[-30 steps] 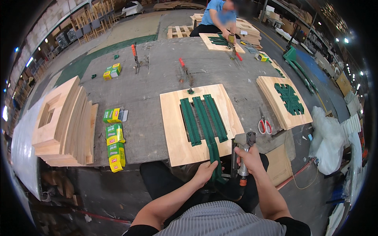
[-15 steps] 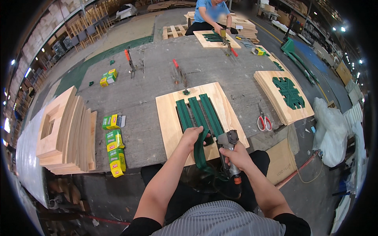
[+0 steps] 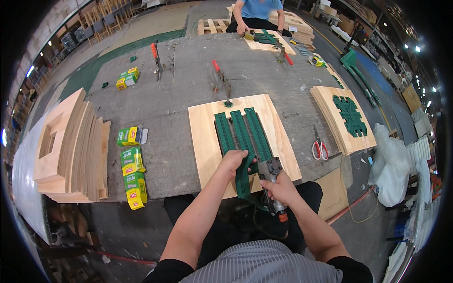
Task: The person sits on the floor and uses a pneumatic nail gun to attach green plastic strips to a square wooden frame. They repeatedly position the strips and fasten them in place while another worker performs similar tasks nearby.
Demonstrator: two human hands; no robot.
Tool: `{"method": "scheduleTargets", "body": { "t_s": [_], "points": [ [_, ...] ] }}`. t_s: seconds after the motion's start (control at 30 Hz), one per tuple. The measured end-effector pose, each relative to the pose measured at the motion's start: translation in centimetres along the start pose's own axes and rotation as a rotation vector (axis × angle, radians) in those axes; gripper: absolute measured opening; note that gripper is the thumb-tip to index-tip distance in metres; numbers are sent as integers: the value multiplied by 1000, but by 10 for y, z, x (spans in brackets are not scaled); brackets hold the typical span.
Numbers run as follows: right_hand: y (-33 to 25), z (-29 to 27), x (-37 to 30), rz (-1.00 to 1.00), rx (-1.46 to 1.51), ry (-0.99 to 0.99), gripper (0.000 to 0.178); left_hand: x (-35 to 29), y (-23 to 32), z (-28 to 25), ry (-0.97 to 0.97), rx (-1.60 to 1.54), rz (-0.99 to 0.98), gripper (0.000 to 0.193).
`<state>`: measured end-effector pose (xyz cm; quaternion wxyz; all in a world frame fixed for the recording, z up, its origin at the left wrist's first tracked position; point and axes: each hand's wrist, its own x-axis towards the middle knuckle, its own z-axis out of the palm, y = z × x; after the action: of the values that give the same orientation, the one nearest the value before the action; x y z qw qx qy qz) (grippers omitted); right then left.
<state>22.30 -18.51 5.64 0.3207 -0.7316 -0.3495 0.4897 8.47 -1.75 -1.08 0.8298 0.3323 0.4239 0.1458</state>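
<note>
A pale wooden panel (image 3: 200,141) lies in front of me on the grey table. Three green webbing straps (image 3: 240,134) run side by side over its opening. My left hand (image 3: 234,162) is closed on the middle strap near the panel's lower part, and the strap's tail (image 3: 242,181) hangs over the near edge. My right hand (image 3: 281,188) grips a grey staple gun (image 3: 272,166), whose head rests close to the lower end of the right strap. A red-handled toggle clamp (image 3: 222,78) stands at the panel's far edge.
Cut-out panels (image 3: 78,155) are stacked at left beside green-and-yellow boxes (image 3: 132,160). At right are red-handled scissors (image 3: 320,150) and panels topped with woven green webbing (image 3: 350,117). Across the table a co-worker (image 3: 258,14) handles another panel (image 3: 264,46).
My view has shifted slightly. Both hands keep their grips, with little movement over the panel. The co-worker's yellow tool has moved to the left side of the far panel.
</note>
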Motion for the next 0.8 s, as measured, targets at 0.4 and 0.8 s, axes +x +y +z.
{"method": "scheduleTargets", "body": {
  "t_s": [0.4,0.8],
  "points": [
    [-3,14,-2,-48,38,-5,21,4,3,-5,-32,3,-30,32],
    [1,20,3,-100,60,-100,45,5,1,-9,-61,-2,-25,33]
  ]
}}
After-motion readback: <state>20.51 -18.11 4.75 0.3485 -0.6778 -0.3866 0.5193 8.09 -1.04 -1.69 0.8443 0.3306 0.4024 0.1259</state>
